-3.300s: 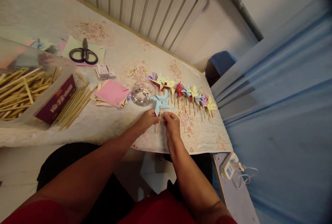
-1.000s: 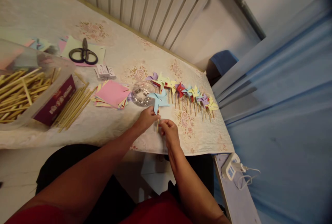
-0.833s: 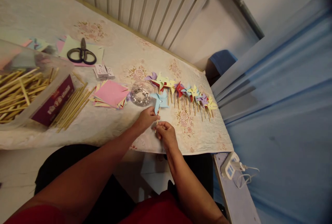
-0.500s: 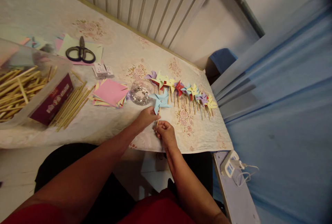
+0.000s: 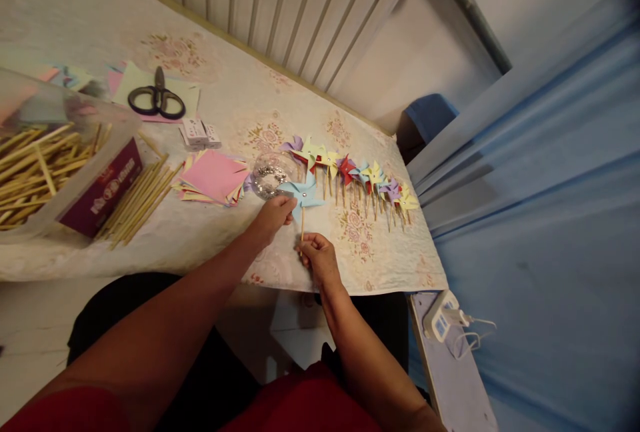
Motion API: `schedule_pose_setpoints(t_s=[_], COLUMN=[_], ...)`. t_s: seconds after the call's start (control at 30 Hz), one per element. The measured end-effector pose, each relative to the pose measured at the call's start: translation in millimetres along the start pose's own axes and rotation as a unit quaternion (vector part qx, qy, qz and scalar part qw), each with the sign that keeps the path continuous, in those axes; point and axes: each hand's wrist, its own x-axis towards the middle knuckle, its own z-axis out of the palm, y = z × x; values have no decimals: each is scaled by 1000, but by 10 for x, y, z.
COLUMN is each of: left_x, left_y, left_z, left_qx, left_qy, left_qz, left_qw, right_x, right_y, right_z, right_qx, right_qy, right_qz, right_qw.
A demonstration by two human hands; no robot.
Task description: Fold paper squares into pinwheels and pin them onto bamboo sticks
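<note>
A light blue paper pinwheel (image 5: pixel 307 199) on a thin wooden stick is held over the near part of the table. My right hand (image 5: pixel 320 255) pinches the lower end of the stick. At the pinwheel's left side, the fingers of my left hand (image 5: pixel 275 217) are closed on one of its paper blades; the fingertips are partly hidden. Just behind lies a round clear dish (image 5: pixel 270 177) of small shiny metal pieces. To the right, finished pinwheels (image 5: pixel 373 175) in several colours lie in a row with their sticks toward me.
Left of the dish lies a stack of coloured paper squares (image 5: pixel 213 177). Beyond it are small boxes (image 5: pixel 197 133) and black-handled scissors (image 5: pixel 157 99) on paper. Loose sticks (image 5: pixel 137 209) lie beside a clear bin (image 5: pixel 37 235) of sticks. A power strip (image 5: pixel 443 315) sits at lower right.
My left hand has moved up and left, from the stick just under the pinwheel to a blade. The pinwheel head has turned and tipped slightly left. My right hand stays put.
</note>
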Motion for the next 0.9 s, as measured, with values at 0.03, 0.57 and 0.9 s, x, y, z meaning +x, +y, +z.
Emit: schedule_pose_setpoints(t_s=[0.03,0.57,0.9], left_x=[4,0,-11], left_y=[-3,29,55], left_z=[-2,-27,-43], left_qx=[-4,-68,-69], left_qy=[0,-40,-53], left_qz=[-1,-47,-51], left_qw=[1000,996,995], right_x=[-2,27,13], right_y=[0,81,66], right_z=[2,-6,-1], right_qx=[-3,-13,-13], right_qy=[0,4,4], right_qz=[-1,-7,-5], right_qw=[1000,1000,1000])
